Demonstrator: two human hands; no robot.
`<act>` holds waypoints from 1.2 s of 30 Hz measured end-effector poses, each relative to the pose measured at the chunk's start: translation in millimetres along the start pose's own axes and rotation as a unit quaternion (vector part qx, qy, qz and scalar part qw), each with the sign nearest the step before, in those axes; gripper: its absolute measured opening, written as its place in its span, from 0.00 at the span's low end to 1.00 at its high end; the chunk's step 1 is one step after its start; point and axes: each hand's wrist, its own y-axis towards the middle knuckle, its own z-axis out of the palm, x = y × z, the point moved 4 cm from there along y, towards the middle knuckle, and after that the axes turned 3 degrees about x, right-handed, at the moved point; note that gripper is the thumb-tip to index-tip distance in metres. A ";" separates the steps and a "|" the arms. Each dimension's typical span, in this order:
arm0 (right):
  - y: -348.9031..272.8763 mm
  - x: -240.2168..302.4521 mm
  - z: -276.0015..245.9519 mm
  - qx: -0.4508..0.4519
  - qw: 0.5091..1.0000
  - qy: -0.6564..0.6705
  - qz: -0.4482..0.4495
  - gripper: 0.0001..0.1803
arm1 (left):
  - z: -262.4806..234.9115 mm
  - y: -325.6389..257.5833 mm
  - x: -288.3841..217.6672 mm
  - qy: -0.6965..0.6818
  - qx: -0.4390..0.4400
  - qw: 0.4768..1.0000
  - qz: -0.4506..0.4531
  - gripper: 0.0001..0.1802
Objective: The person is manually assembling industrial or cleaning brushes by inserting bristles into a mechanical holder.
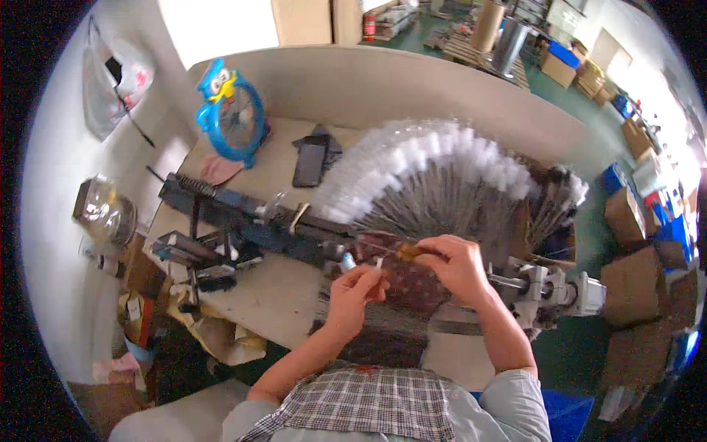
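My right hand [458, 271] is closed round the end of a small tool with an amber handle [407, 252]. Its thin shaft points left, much like a screwdriver. My left hand [353, 296] pinches a small white piece [379, 262] just below that shaft; most of the piece is hidden by the fingers. Close to the left fingertips is a small pale blue and white thing [348, 261], too small to name. Both hands are over a dark reddish patterned cloth [416, 287]. Whether shaft and white piece touch, I cannot tell.
Behind the hands fans out a large bundle of thin dark rods with white, plastic-covered ends [442, 166]. A long black device [236, 214] lies left, a metal clamp-like mechanism [549, 291] right. Farther back are a phone [310, 162] and a blue owl-shaped fan [234, 118].
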 end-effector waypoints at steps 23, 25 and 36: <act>3.8 13.1 -12.4 -0.078 0.976 -0.145 -0.143 0.06 | 19.3 18.6 -9.7 0.019 -0.046 0.999 0.021 0.09; 18.9 11.9 15.5 -0.073 0.976 -0.166 -0.118 0.07 | 23.3 16.2 -14.2 0.009 -0.041 0.999 0.002 0.10; 29.2 5.2 40.1 0.069 0.995 0.024 0.068 0.12 | 12.6 18.3 -10.2 0.050 -0.010 0.998 -0.020 0.20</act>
